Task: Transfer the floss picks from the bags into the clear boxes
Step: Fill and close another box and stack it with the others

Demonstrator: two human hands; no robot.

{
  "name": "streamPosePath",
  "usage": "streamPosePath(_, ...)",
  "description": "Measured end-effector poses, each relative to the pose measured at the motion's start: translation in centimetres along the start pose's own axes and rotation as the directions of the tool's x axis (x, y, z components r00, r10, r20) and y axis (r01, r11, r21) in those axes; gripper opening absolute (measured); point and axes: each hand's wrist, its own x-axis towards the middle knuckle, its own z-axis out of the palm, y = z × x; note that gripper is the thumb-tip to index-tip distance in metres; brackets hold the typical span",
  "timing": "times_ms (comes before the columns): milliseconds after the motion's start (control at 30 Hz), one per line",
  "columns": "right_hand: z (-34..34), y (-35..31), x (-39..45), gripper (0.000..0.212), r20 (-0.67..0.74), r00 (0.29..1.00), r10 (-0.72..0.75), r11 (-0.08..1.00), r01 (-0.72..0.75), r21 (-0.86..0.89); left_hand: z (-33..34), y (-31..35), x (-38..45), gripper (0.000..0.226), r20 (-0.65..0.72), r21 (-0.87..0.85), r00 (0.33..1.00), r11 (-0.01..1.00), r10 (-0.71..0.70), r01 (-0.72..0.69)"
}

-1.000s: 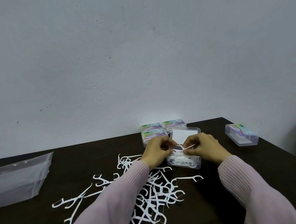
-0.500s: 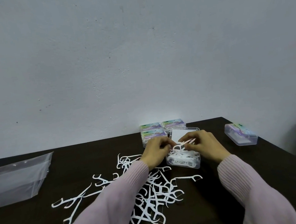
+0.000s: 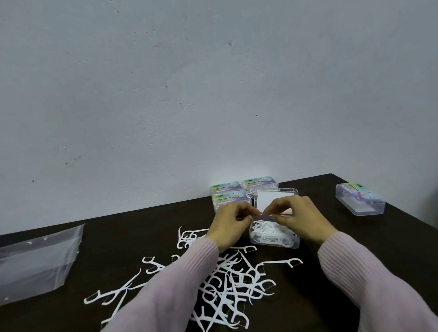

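1. Both hands worked over the open clear box (image 3: 274, 236), which stood on the dark table (image 3: 383, 270) with its lid (image 3: 274, 200) tilted up behind; the left hand (image 3: 231, 223) and the right hand (image 3: 298, 218) met fingertip to fingertip above its far edge, pinching between them what looked like a thin floss pick; the item was too small to name with certainty.

2. The open box already held a tangle of white picks and seemed roughly half full, so I judged this box to be mid-fill.

3. Three closed labelled boxes (image 3: 231, 195) sat clustered against the wall just behind the open one; whether they were filled could not be read at that size; a fourth closed box (image 3: 360, 199) lay well apart near the table's right edge, its contents unclear.

4. A large scatter of loose floss picks (image 3: 223, 280) remained on the table between the sleeves and toward the left; a plastic bag (image 3: 29, 264) lay at the far left and looked flat and emptied; so emptying the bag looked done, and boxing was the larger share left.

5. For room: the open box was hemmed by the closed boxes behind and the pick pile in front; bare table lay to its right; the fourth box sat close to the right edge and could be knocked off; the nearest picks lay under the forearms, where sleeves could drag them.
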Motion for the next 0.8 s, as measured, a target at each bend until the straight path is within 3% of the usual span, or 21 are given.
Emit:
streamPosePath(133, 0.6, -2.0, -0.5, 0.017, 0.028, 0.994, -0.109, 0.994, 0.109, 0.017, -2.1, -0.4, -1.5, 0.022, 0.043, 0.033, 0.999, 0.999, 0.015, -0.017)
streamPosePath(300, 2.8, -5.4, -1.2, 0.019, 0.216, 0.955, -0.205, 0.977, 0.211, -0.005, -6.3, -1.9, -4.4, 0.02, 0.135, 0.126, 0.99, 0.992, -0.032, 0.014)
streamPosePath(433, 5.1, -7.4, -1.4, 0.073, 0.45, 0.892, -0.05, 0.957, 0.171, -0.233, -9.6, -3.8, -6.8, 0.019, 0.215, 0.251, 0.97, 0.966, -0.116, 0.06)
streamPosePath(500, 6.0, -8.0, -1.6, 0.082, 0.49, 0.872, -0.001, 0.914, 0.2, -0.354, -11.0, -4.6, -7.9, 0.024, 0.26, 0.253, 0.951, 0.962, -0.167, 0.1)
streamPosePath(633, 6.4, -8.3, -1.5, 0.06, 0.445, 0.894, -0.059, 0.909, 0.232, -0.346, -12.3, -5.1, -9.5, 0.045, 0.348, 0.306, 0.902, 0.94, -0.255, 0.148)
streamPosePath(800, 6.9, -8.9, -1.6, 0.033, 0.376, 0.921, -0.101, 0.946, 0.205, -0.249, -12.0, -5.0, -10.3, 0.061, 0.322, 0.262, 0.909, 0.948, -0.263, 0.181)
